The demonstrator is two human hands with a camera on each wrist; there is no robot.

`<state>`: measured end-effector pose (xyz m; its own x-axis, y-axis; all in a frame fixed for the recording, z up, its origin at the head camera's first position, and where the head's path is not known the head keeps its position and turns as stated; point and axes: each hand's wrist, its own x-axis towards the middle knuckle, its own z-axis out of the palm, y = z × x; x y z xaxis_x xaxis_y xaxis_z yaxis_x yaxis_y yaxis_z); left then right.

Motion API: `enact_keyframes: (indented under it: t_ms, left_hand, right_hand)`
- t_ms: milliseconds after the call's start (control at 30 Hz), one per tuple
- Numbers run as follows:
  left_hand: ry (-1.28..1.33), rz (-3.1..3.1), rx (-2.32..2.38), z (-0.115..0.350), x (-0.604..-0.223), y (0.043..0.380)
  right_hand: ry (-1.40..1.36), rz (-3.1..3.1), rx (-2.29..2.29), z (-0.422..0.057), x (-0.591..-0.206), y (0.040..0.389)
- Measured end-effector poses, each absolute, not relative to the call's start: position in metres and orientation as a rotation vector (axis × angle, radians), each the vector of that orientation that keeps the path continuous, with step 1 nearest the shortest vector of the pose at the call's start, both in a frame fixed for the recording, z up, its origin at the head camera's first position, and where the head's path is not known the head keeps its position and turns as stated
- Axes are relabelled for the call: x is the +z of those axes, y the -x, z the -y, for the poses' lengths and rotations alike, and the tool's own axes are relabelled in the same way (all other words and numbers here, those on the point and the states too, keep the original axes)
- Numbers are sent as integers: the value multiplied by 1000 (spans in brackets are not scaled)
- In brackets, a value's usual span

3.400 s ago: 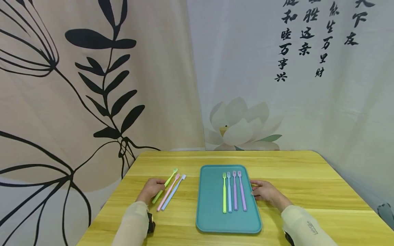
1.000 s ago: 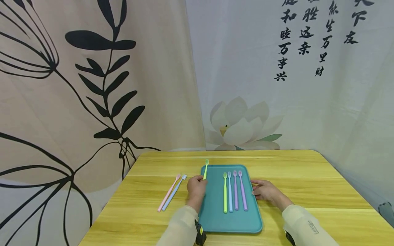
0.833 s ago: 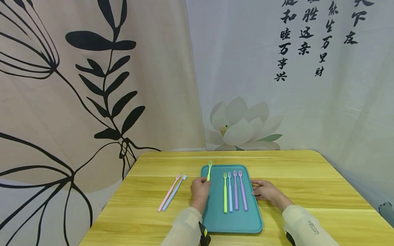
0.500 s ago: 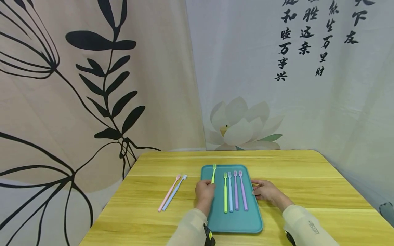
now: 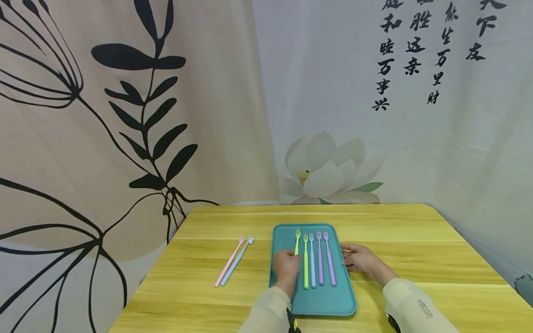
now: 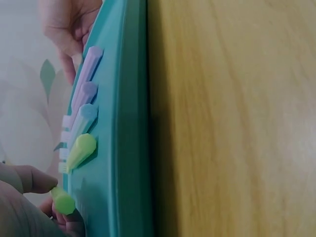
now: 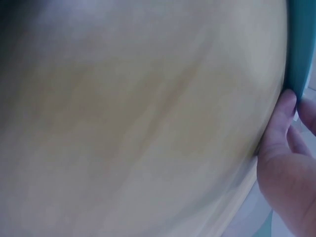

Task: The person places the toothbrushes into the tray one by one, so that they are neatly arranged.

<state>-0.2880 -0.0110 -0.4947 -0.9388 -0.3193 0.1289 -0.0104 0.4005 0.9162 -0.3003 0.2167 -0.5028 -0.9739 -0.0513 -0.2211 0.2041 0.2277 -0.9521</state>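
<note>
My left hand (image 5: 286, 268) pinches a yellow-green toothbrush (image 5: 297, 241) between thumb and fingers over the left part of a teal tray (image 5: 320, 305). In the left wrist view the butt end of that toothbrush (image 6: 63, 201) pokes out of the grip. To its right, a row lies on the tray: another yellow-green toothbrush (image 5: 306, 263), a light blue toothbrush (image 5: 312, 263) and two purple toothbrushes (image 5: 330, 263). My right hand (image 5: 366, 262) holds the tray's right edge, thumb and fingertips at the rim, as the right wrist view shows up close.
Left of the tray, a pink toothbrush (image 5: 230, 262) and a blue toothbrush (image 5: 237, 262) lie side by side on the wooden table (image 5: 187, 291). Behind the table hangs a printed cloth (image 5: 225, 115) with plants and writing.
My left hand has picked up the yellow-green toothbrush from the table on the left and carried it rightward over the tray, beside the row. The right hand stays at the tray's edge.
</note>
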Motion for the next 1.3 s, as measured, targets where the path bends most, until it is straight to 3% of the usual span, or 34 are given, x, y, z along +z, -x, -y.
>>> enact_keyframes:
  t_ms: [1300]
  left_hand:
    - [-248,2562,-1493,19,-481,290]
  right_hand:
    - [-128,-2300,-1843,-215,-503,299]
